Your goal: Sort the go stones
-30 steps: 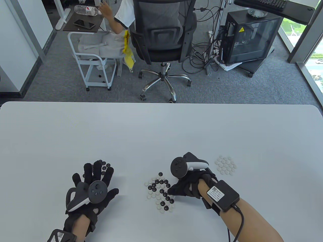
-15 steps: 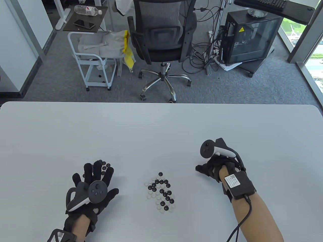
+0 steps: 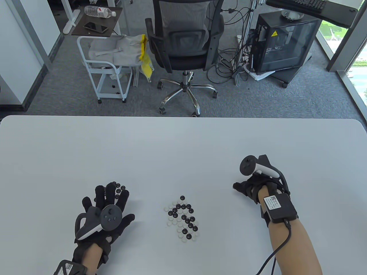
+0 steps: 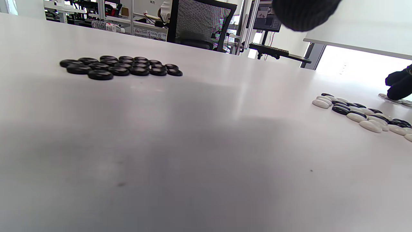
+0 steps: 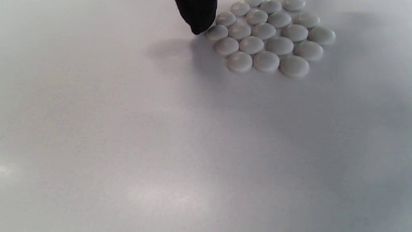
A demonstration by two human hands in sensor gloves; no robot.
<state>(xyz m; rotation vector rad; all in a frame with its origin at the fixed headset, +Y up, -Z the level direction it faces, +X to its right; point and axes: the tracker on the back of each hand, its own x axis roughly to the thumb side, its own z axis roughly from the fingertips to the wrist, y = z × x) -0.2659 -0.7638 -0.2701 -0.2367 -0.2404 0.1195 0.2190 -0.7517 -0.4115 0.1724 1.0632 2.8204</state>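
Note:
A mixed heap of black and white Go stones point(image 3: 183, 219) lies on the white table point(image 3: 183, 149) between my hands, also visible as the mixed heap point(image 4: 363, 114) in the left wrist view. My left hand point(image 3: 110, 200) lies flat, fingers spread, beside a group of black stones point(image 3: 119, 187), seen clearly as the black stones point(image 4: 119, 66). My right hand point(image 3: 249, 187) hunches over the white stone group point(image 5: 268, 38) and hides it in the table view. One fingertip point(image 5: 197, 14) touches the table at that group's left edge. I see no stone held.
Beyond the table's far edge stand an office chair point(image 3: 183, 37), a white trolley point(image 3: 106, 71) and a computer case point(image 3: 282, 43) with cables. A cable point(image 3: 279, 246) runs from my right wrist unit off the bottom edge.
My right hand left the mixed heap and travelled right and away to the white stone group. The left hand and the black stones have stayed put.

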